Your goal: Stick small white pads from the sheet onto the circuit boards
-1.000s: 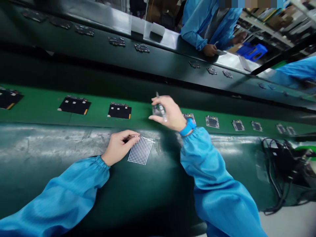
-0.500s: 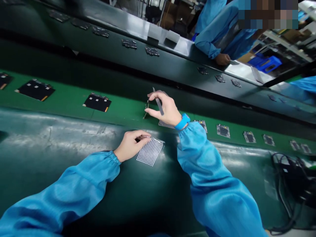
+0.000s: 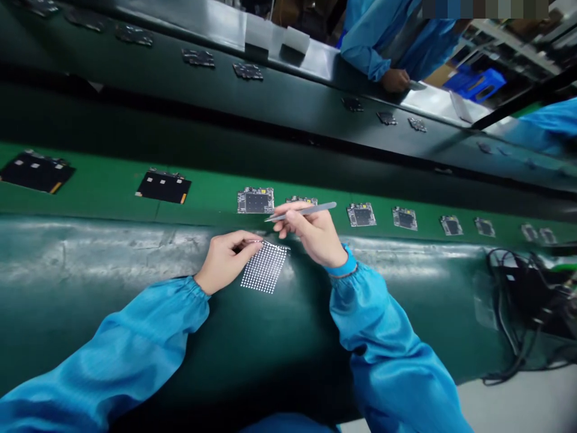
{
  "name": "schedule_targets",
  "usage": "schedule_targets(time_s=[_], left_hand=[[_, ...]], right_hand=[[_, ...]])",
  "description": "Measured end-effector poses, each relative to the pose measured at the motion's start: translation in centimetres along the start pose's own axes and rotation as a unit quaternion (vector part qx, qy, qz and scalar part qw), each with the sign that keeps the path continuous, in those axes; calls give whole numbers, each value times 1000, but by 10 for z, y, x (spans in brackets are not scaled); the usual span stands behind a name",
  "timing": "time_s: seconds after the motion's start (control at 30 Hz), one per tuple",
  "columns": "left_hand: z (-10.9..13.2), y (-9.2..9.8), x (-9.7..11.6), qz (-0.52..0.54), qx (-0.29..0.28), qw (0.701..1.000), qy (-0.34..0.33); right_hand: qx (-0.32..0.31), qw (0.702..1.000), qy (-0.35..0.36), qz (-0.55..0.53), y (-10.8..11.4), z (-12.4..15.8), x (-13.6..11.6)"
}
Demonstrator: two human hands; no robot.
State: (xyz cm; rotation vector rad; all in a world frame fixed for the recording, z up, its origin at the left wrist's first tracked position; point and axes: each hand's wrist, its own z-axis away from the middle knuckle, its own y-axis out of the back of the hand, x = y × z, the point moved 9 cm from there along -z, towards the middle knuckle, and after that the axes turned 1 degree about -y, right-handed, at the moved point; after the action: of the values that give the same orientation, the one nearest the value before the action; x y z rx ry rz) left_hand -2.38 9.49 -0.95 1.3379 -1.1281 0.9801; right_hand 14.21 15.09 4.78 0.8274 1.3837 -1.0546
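- Your right hand (image 3: 311,233) is closed around slim steel tweezers (image 3: 304,210), held like a pen, with the tips pointing left. This grip probably gives you fine control at the tips, which sit just above the sheet's far edge without appearing to touch it.
- Your left hand (image 3: 228,260) is apart from the right, with its fingertips pinched on the far left corner of a square sheet of tiny white dots (image 3: 264,267). The pinch likely stops the sheet sliding on the glossy surface.
- That sheet lies between your hands on a dark green padded bench edge (image 3: 103,249), close to you, perhaps to keep it within easy reach of the tweezers.
- Just beyond your hands, a green conveyor belt (image 3: 211,210) carries a spaced row of bare circuit boards, including a silver-and-black one (image 3: 255,200) at far left of your right hand. The gaps probably let you treat each board separately.
- Further left on the belt lie flat black rectangular boards with white squares (image 3: 163,187).
- A blue sleeve with a bright blue wristband (image 3: 341,267) covers your right arm, matching the elastic-cuffed sleeve on your left arm (image 3: 117,349).
- Black cables (image 3: 511,300) are bunched at right, away from your hands.
- Across the far belt, a co-worker's hand (image 3: 395,80) rests near a blue plastic crate (image 3: 475,84).
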Motion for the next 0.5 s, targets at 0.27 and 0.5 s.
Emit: schedule_targets(time_s=[0.27,0.5], left_hand=[[1,2,0,-20,-1,1000,-1],[1,2,4,-25,-4,1000,-2]], right_hand=[[16,1000,-13,22,-2,21,21],[10,999,-14,39,-5,23,23]])
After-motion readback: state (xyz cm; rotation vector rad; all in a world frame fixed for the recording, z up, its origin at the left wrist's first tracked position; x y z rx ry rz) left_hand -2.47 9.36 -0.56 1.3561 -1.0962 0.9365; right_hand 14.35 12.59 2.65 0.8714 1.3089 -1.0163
